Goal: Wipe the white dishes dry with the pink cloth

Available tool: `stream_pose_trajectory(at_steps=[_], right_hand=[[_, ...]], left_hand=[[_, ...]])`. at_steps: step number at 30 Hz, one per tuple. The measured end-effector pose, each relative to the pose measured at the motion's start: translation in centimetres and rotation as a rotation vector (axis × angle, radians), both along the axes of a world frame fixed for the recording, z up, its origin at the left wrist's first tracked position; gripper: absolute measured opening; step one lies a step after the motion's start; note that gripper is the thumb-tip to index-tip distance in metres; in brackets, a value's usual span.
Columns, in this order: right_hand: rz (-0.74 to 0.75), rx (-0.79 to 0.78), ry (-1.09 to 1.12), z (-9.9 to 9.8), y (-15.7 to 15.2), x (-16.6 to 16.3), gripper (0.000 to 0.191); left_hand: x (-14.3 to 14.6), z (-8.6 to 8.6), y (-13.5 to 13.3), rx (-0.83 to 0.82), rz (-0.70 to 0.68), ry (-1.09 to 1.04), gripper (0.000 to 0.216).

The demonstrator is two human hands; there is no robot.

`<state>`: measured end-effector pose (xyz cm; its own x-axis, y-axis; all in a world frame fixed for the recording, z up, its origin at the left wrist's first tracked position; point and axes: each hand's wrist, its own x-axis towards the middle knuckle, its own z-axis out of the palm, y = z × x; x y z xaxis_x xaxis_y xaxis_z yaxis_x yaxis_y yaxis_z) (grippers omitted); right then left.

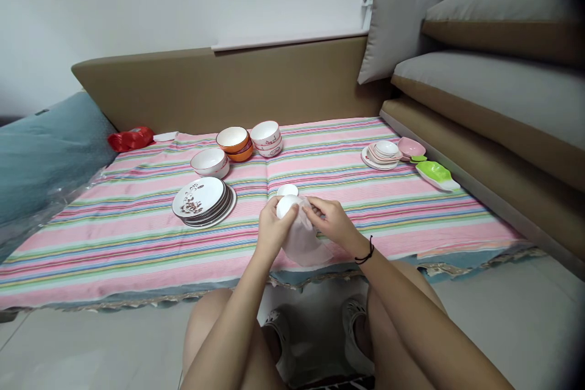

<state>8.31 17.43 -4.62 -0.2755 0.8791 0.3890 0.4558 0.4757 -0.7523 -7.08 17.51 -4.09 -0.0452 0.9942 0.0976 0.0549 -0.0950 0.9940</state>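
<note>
The left hand (270, 224) grips a small white dish (286, 205) by its rim, thumb on the near face, fingers curled behind it on the left. The right hand (333, 217) is nearly closed, its fingertips pinching a thin pale cloth (302, 245) at the dish's right edge; the cloth hangs loose below on the near side. The dish is in the middle of the scene, held up over the near part of the striped sheet (320, 181), and a second white dish (287, 189) lies just beyond it on the far side

The held dish looks light, stiff and glossy — probably ceramic, so likely slippery and easy to chip. A rim grip with the thumb against a finger behind suits it, the pressure kept modest. The cloth seems soft and limp, best pinched close to the dish, since its hanging end gives little control

To the left stand a stack of plates (199, 197) and several bowls (232, 139); to the right, a pile of small dishes (384, 155) — all well apart from the hands
</note>
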Motion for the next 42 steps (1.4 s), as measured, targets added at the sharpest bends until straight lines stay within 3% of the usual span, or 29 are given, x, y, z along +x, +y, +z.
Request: stream_pose_trajectory(at_steps=[11, 18, 24, 31, 42], right_hand=[[0.110, 0.080, -0.159, -0.1, 0.3, 1.0, 0.032], [0.137, 0.070, -0.226, -0.4, 0.3, 1.1, 0.030], [0.108, 0.158, -0.310, -0.9, 0.3, 0.8, 0.029], [0.160, 0.035, -0.171, 0.1, 0.0, 0.9, 0.029], [0.163, -0.033, -0.091, -0.2, 0.2, 1.1, 0.022]], left_hand=[[-1.3, -0.5, 0.7, -0.042, -0.150, 0.129, 0.021], [-1.3, -0.7, 0.5, -0.068, -0.143, 0.196, 0.021], [-1.2, -1.2, 0.6, -0.065, -0.118, 0.198, 0.022], [-1.2, -1.2, 0.6, -0.056, -0.124, 0.169, 0.023], [-1.2, -0.5, 0.3, -0.077, -0.158, 0.136, 0.023]])
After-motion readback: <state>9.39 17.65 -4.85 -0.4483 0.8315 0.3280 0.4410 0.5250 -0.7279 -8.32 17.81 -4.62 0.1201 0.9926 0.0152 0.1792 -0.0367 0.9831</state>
